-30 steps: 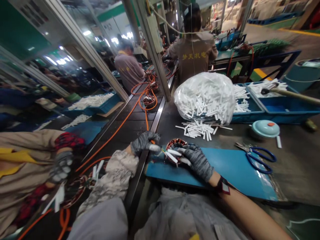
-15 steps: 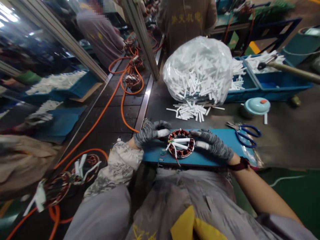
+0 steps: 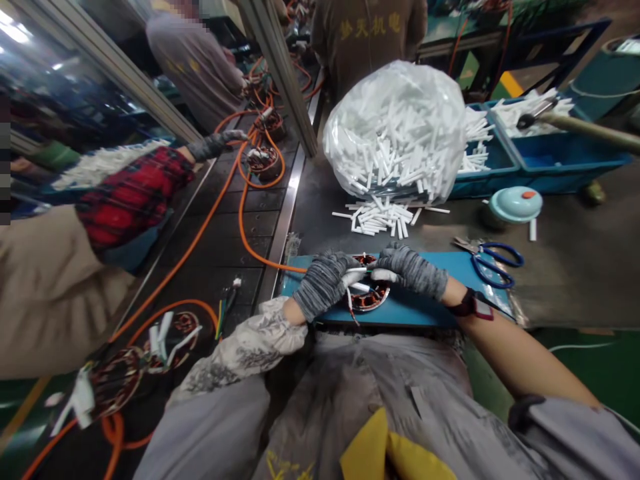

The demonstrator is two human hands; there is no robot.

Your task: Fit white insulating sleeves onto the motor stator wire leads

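A ring-shaped motor stator (image 3: 370,301) with copper windings lies on a blue mat (image 3: 425,310) in front of me. My gloved left hand (image 3: 326,285) is closed over its left side, pinching a white sleeve. My gloved right hand (image 3: 413,270) meets it from the right, thumb and fingers pressed together. A thin greenish bit shows between the fingertips; what the right fingers grip is mostly hidden. Another white sleeve (image 3: 361,287) lies across the ring below the fingers. A red-and-white lead (image 3: 351,308) hangs over the ring's front edge.
Loose white sleeves (image 3: 383,218) lie before a clear bag (image 3: 395,133) full of them. Blue-handled cutters (image 3: 493,263) and a light-blue lidded bowl (image 3: 515,205) are to the right, blue bins (image 3: 545,177) behind. On the left conveyor (image 3: 200,267) are stators and orange cables; a co-worker's sleeve (image 3: 135,197) reaches over.
Both my hands have moved inward from the stator's sides and closed together above it, the left one over a sleeve. At left, a co-worker's arm has reached out toward the conveyor.
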